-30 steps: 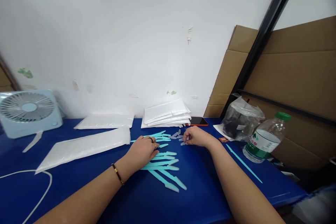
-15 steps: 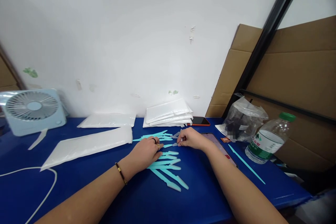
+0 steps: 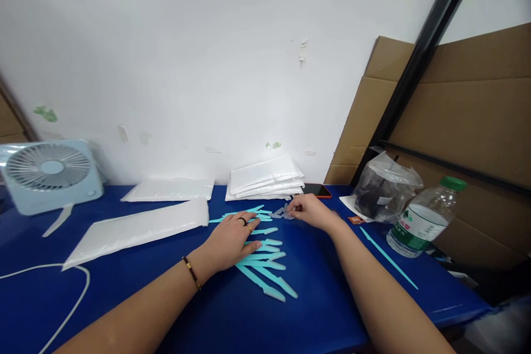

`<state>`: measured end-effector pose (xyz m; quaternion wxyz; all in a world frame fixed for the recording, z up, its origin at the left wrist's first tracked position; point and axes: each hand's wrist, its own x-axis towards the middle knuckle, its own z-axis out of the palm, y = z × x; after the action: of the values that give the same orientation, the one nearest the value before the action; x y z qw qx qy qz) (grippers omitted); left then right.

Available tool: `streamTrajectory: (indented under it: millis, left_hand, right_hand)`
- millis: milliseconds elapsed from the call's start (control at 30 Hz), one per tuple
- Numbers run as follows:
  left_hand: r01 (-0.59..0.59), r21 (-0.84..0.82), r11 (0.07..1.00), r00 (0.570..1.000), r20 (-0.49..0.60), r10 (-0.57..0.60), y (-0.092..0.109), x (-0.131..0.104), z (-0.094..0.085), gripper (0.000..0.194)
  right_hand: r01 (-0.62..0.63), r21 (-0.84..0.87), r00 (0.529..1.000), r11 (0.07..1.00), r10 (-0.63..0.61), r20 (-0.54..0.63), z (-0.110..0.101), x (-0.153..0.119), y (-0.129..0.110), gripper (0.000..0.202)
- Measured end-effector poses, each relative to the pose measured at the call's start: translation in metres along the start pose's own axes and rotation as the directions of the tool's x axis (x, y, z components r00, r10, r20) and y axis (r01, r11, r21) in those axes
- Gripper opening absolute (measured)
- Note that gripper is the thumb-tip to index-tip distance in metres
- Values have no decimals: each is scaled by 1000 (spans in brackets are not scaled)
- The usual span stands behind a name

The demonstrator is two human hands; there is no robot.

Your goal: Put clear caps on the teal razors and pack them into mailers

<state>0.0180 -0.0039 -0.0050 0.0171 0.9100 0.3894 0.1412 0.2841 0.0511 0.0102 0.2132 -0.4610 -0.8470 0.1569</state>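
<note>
Several turquoise eyebrow razors (image 3: pixel 269 275) lie fanned out on the blue table, blade ends to the right. Over their handles rests my left hand (image 3: pixel 230 238), fingers stretched and thumb apart, touching the razors and hiding part of them. To its right, a few small translucent blade caps (image 3: pixel 276 214) are scattered on the table. My right hand (image 3: pixel 309 211) is closed in a pinch at these caps, its fingertips on one of them. One razor (image 3: pixel 390 258) lies alone farther right.
White padded mailers (image 3: pixel 265 177) are stacked by the wall, with others (image 3: pixel 141 232) at left. A phone (image 3: pixel 317 191) lies behind my right hand. A bagged cup (image 3: pixel 381 191) and a water bottle (image 3: pixel 427 218) stand right, a fan (image 3: pixel 52 174) and white cable (image 3: pixel 85 287) left.
My right hand has moved slightly away and to the right, from a razor's blade end to the caps. My left hand has shifted slightly, its thumb now farther from the fingers.
</note>
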Motion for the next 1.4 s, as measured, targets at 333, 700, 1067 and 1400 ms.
streamTrajectory:
  millis: [333,700,1067,1400]
  left_hand:
    - [-53,28,998,997,66,51,10,-1,0,49]
    - [-83,-33,996,993,76,86,11,-1,-2,49]
    - [-106,-123,987,986,116,120,19,-3,-7,51]
    - [7,27,1000,996,89,-10,6,5,4,64]
  right_hand:
    - [-43,-21,986,999,46,158,-3,-2,8,10]
    - [-136,149,968,979,100,229,10,1,1,19]
    - [-169,298,954,939,80,288,23,4,-9,26]
    - [84,-173,996,981,-86,1,18,8,-6,22]
